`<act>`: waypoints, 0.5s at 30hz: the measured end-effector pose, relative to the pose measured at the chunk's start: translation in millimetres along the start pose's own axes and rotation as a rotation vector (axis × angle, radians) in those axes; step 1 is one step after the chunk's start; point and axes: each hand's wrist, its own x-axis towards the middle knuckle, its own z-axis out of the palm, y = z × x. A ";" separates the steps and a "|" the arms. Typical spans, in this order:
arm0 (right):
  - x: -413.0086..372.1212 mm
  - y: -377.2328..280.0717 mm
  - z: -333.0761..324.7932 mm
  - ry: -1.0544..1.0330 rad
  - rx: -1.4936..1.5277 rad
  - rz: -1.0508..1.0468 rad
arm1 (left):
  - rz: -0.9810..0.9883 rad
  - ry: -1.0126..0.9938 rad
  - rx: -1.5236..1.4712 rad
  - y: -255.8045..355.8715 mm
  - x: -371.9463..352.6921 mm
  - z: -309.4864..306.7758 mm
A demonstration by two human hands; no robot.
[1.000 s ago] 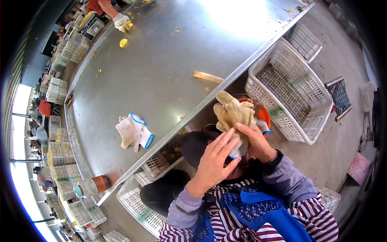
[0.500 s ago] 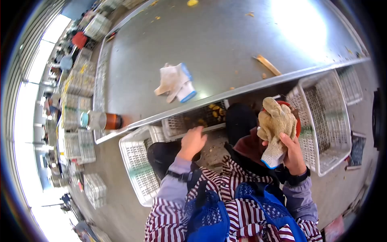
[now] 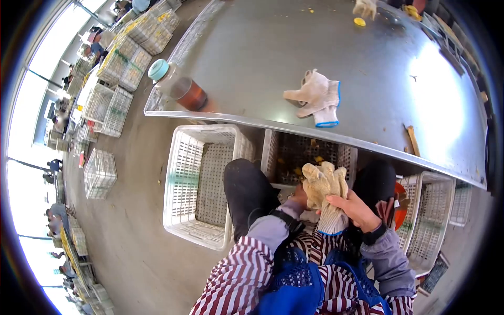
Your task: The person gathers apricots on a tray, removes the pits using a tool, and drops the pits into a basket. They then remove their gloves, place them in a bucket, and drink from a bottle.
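Note:
A worn cream knit work glove with a blue-edged cuff is held upright over my lap. My right hand pinches it near the cuff, thumb across the front. Close against the glove's left side is my left hand; its fingers are hidden behind the glove, so whether it grips cannot be made out. On the metal table in front of me lies a pair of whitish gloves with blue cuff edges.
A bottle of brown liquid stands at the table's left corner. White plastic crates flank my legs; a crate with yellow pieces sits under the table edge. Across the table is another person's gloved hand. A wooden-looking strip lies right.
My right hand has brought the glove leftward to the middle of my lap. My left hand has moved in beside it. The camera view has turned left.

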 end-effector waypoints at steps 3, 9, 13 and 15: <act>37.8 -5.5 16.1 0.047 -0.218 0.014 | 0.060 -0.135 0.844 143.1 -79.9 -15.8; 125.9 -5.4 41.7 -0.112 -0.257 0.069 | 0.291 0.394 0.856 291.8 -187.5 -112.8; 183.6 2.8 52.4 -0.137 -0.339 0.040 | 0.268 0.787 0.560 253.7 -194.3 -143.0; 209.0 11.0 53.1 -0.116 -0.393 0.000 | 0.334 0.893 0.646 243.9 -190.8 -138.5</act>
